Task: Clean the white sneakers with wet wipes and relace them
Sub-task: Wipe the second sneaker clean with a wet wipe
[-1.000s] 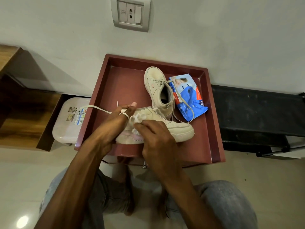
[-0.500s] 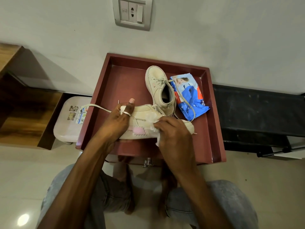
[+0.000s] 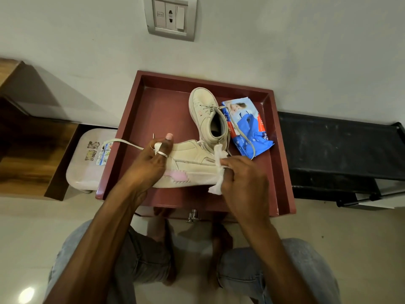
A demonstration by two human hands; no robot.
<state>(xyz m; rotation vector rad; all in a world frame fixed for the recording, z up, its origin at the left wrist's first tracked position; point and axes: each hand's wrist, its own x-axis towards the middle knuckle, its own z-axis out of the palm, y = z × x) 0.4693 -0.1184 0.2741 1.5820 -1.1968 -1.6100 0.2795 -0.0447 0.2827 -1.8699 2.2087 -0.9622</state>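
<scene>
A white sneaker with a pink side patch [image 3: 192, 165] lies on its side across the front of a maroon tray [image 3: 140, 119]. My left hand [image 3: 151, 163] grips its heel end, thumb up over the collar. My right hand [image 3: 243, 181] pinches a crumpled white wet wipe [image 3: 218, 172] against the sneaker's toe end. A loose lace [image 3: 122, 143] trails left from the held sneaker. The second white sneaker [image 3: 206, 115] stands behind it, toe toward the wall. A blue wet-wipes pack [image 3: 247, 126] lies to its right, with a lace draped across it.
The tray sits on a small drawer unit with a metal knob [image 3: 192, 216] against the wall. A pale plastic stool [image 3: 87, 163] stands at its left, wooden furniture [image 3: 32, 150] beyond, a black bench [image 3: 341, 148] at right. My knees are below the tray.
My right hand has wiped along the sneaker's side from near the heel toward the toe. My left hand keeps holding the heel end.
</scene>
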